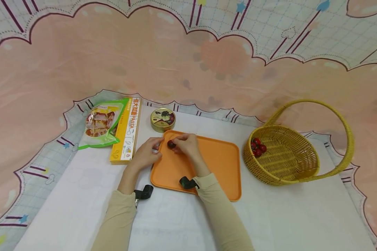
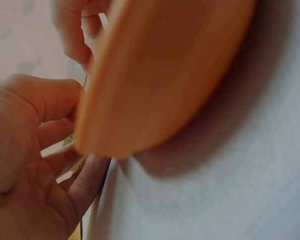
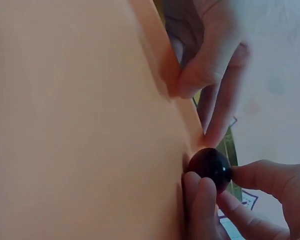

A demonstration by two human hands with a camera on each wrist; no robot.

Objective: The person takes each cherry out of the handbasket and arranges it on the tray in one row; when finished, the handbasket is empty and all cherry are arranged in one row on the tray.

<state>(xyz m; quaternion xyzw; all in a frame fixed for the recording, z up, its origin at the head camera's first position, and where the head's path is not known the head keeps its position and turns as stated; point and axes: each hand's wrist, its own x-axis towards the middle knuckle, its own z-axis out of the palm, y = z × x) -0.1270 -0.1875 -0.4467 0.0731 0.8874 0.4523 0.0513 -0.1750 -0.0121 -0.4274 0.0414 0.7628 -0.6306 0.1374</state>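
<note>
An orange tray lies on the white table in front of me. At its far left corner, my right hand pinches a dark red, shiny cherry between thumb and fingertips, close against the tray's inner surface. My left hand holds the tray's left rim; in the right wrist view its thumb presses the inner side, with the other fingers outside the edge. The left wrist view shows those fingers reaching around the tray's corner, and part of the right hand behind the rim.
A yellow wicker basket with a tall handle stands at the right, several red cherries inside. Behind the tray's far left corner is a round tin. Farther left, a yellow pasta box lies partly under a green-edged food bag.
</note>
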